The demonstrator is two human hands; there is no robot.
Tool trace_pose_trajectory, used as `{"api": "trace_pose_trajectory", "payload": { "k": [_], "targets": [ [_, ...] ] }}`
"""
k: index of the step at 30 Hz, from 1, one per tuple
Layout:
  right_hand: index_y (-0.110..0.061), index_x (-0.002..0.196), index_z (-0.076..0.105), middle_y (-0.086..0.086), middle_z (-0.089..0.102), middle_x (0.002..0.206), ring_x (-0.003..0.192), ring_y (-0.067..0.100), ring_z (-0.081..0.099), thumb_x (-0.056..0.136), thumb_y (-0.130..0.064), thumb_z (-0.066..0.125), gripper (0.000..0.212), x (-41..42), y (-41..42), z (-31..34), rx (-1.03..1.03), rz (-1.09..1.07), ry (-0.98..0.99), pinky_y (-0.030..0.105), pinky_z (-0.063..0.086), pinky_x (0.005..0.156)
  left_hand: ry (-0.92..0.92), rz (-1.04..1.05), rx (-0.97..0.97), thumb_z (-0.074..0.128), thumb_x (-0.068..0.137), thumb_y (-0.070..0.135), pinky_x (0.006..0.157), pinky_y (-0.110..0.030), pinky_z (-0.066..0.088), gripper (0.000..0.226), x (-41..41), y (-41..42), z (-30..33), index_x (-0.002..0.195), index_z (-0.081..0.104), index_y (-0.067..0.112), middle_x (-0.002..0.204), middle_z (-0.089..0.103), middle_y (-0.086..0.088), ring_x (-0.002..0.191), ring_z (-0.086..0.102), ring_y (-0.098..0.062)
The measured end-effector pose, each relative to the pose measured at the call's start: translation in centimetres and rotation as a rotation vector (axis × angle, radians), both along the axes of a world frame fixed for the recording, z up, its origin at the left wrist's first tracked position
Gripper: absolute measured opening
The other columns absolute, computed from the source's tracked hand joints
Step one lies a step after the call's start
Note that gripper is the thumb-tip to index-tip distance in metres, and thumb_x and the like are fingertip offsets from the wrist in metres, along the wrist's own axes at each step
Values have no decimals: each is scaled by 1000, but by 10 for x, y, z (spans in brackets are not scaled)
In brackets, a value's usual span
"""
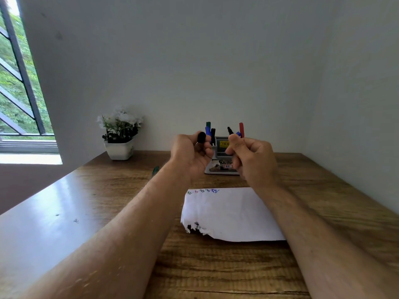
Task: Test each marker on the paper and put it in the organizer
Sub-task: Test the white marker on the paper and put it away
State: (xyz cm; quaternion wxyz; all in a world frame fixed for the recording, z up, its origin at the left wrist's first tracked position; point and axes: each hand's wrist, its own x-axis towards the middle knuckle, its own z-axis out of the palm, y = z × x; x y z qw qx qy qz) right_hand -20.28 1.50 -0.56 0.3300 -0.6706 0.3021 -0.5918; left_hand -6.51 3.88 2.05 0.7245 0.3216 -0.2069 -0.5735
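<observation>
Both hands are raised in front of the organizer (222,154), which stands at 12 o'clock near the wall. The left hand (191,153) has its grip pressed around a black cap (201,137); the right hand (251,159) pinches a black marker (230,130), tip up and bare. So this marker looks uncapped and, in my judgement, either about to be tested or about to be recapped.

Much looks done: several markers already stand in the organizer, a green (208,124), a blue (207,131), a red (241,130) among them, and the paper (228,214) carries a row of coloured scribbles (204,191) along its far edge. A green marker (155,170) lies on the surface (216,266) at 10 o'clock, apparently left to do.

The paper lies below the hands, its near-left corner torn. Open room lies at 9 and 3 o'clock; a flowerpot (119,148) sits at 11, well apart.
</observation>
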Motion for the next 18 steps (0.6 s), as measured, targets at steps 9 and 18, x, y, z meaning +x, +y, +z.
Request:
{"api": "trace_pose_trajectory", "payload": {
  "k": [9, 18],
  "targets": [
    [-23, 120, 57, 12, 70, 81, 46, 20, 57, 92, 2, 48, 38, -5, 0, 2, 167, 110, -91, 24, 43, 39, -1464, 59, 280, 37, 96, 12, 56, -33, 39, 23, 3, 0, 8, 92, 60, 10, 77, 57, -9, 59, 46, -19],
    [-13, 109, 63, 15, 73, 95, 56, 23, 67, 90, 7, 39, 36, -4, 5, 1, 386, 181, -162, 27, 49, 41, -1834, -528, 395, 71, 83, 36, 92, -41, 50, 34, 2, 33, 24, 104, 66, 9, 101, 63, -19, 81, 57, -11]
  ]
}}
